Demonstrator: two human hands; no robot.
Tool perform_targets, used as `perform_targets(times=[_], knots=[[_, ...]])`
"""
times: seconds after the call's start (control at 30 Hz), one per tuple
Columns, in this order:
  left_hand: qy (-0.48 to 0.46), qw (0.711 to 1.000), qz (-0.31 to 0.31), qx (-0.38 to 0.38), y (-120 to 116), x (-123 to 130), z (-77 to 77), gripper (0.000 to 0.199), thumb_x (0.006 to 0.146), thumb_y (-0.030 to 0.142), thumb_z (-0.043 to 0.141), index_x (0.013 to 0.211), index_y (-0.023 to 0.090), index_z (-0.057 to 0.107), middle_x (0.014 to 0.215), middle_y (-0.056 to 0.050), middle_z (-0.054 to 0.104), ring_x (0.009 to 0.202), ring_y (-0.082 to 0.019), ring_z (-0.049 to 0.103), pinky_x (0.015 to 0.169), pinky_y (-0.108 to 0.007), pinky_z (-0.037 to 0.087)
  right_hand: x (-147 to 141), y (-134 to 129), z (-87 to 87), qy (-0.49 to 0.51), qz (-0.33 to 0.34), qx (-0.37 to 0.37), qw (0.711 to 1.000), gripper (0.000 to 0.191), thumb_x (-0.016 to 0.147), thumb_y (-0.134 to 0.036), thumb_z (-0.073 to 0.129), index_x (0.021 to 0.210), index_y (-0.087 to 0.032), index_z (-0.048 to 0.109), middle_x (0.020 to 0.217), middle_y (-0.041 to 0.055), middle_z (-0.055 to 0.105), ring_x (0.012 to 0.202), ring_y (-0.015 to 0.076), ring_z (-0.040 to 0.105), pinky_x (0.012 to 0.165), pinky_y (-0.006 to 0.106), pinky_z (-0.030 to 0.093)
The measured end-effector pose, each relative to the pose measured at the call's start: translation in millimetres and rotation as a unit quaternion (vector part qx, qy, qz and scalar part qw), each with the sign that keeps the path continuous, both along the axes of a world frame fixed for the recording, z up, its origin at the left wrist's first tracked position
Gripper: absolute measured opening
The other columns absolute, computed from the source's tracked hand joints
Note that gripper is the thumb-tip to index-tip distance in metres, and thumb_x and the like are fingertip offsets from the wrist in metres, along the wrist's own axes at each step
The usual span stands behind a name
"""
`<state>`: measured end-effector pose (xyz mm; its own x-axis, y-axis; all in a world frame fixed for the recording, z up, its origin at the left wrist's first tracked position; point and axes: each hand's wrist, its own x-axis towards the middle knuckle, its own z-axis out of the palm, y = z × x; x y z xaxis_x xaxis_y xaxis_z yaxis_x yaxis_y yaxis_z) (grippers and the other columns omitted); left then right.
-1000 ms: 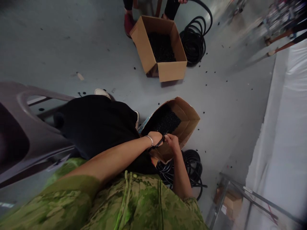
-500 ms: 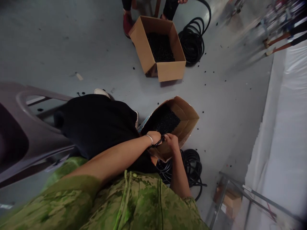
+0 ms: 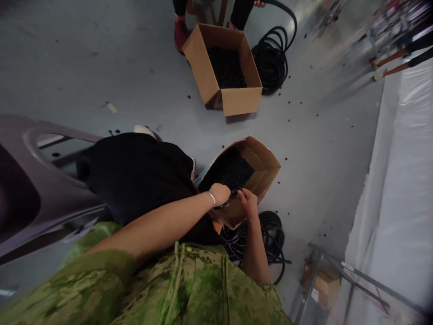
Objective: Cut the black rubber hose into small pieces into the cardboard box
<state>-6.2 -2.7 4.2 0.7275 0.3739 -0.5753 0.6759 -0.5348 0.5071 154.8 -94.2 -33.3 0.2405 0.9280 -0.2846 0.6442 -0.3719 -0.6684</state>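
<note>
My left hand point(image 3: 220, 194), with a silver bracelet at its wrist, is closed over the near edge of an open cardboard box point(image 3: 265, 164). A dark looped handle or cable point(image 3: 223, 205) shows beneath it, and I cannot make out exactly what the fist grips. Just to the right, my right hand point(image 3: 248, 201) has its fingers pinched together, with a thin dark piece by the fingertips. Many small black pieces point(image 3: 237, 171) lie inside the box, beyond both hands.
Black cable coils point(image 3: 272, 232) lie right of the near box. Ahead stands another cardboard box point(image 3: 240, 101) of black pieces, with another coil point(image 3: 270, 63) and a seated person's legs beside it. A grey chair point(image 3: 23, 135) is left, a metal frame point(image 3: 358, 282) lower right.
My right hand has moved slightly right, away from my left hand, and the gap between them has widened. My left hand has shifted a little up.
</note>
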Motion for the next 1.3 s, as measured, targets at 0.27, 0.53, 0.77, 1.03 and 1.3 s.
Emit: perform_targets(times=[0.27, 0.53, 0.77, 1.03, 1.3], knots=[[-0.013, 1.000, 0.012, 0.011, 2, 2, 1.8, 0.030, 0.078, 0.030, 0.062, 0.091, 0.006, 0.075, 0.092, -0.021, 0.073, 0.091, -0.030, 0.069, 0.073, -0.033, 0.052, 0, 3, -2.7, 0.007, 0.005, 0.007, 1.000, 0.030, 0.085, -0.043, 0.049, 0.076, -0.021, 0.067, 0.071, 0.0057, 0.066, 0.068, 0.0200, 0.058, 0.066, 0.029, 0.043], [-0.009, 1.000, 0.004, 0.007, 2, 3, 4.1, 0.029, 0.079, 0.030, 0.063, 0.090, 0.006, 0.074, 0.090, -0.021, 0.072, 0.090, -0.029, 0.070, 0.073, -0.032, 0.052, 4, 2, -8.2, -0.034, 0.016, -0.005, 0.999, 0.032, 0.088, -0.042, 0.048, 0.083, -0.019, 0.072, 0.075, 0.0073, 0.070, 0.073, 0.0211, 0.062, 0.071, 0.030, 0.048], [-0.014, 1.000, -0.021, 0.017, 5, 3, 4.1, 0.027, 0.079, 0.028, 0.062, 0.089, 0.005, 0.074, 0.088, -0.021, 0.072, 0.090, -0.030, 0.070, 0.073, -0.033, 0.052, 7, -1, -14.0, -0.096, 0.041, 0.006, 0.994, 0.031, 0.088, -0.037, 0.049, 0.095, -0.019, 0.074, 0.088, 0.0100, 0.073, 0.083, 0.0227, 0.066, 0.076, 0.031, 0.050], [-0.041, 0.999, 0.028, 0.015, 6, 4, 3.1, 0.034, 0.082, 0.031, 0.054, 0.090, 0.005, 0.075, 0.090, -0.023, 0.072, 0.089, -0.030, 0.070, 0.073, -0.033, 0.053, 5, -3, -13.3, -0.079, 0.031, 0.000, 0.996, 0.031, 0.087, -0.037, 0.050, 0.099, -0.022, 0.074, 0.092, 0.0083, 0.074, 0.086, 0.0223, 0.067, 0.080, 0.031, 0.050], [0.048, 0.985, 0.136, -0.093, 13, 5, 2.2, 0.040, 0.084, 0.032, 0.047, 0.099, 0.007, 0.074, 0.099, -0.020, 0.072, 0.097, -0.029, 0.069, 0.076, -0.030, 0.053, 1, -3, -11.7, 0.082, -0.130, -0.040, 0.987, 0.038, 0.082, -0.048, 0.053, 0.090, -0.017, 0.073, 0.065, 0.0029, 0.068, 0.057, 0.0160, 0.056, 0.058, 0.027, 0.045]])
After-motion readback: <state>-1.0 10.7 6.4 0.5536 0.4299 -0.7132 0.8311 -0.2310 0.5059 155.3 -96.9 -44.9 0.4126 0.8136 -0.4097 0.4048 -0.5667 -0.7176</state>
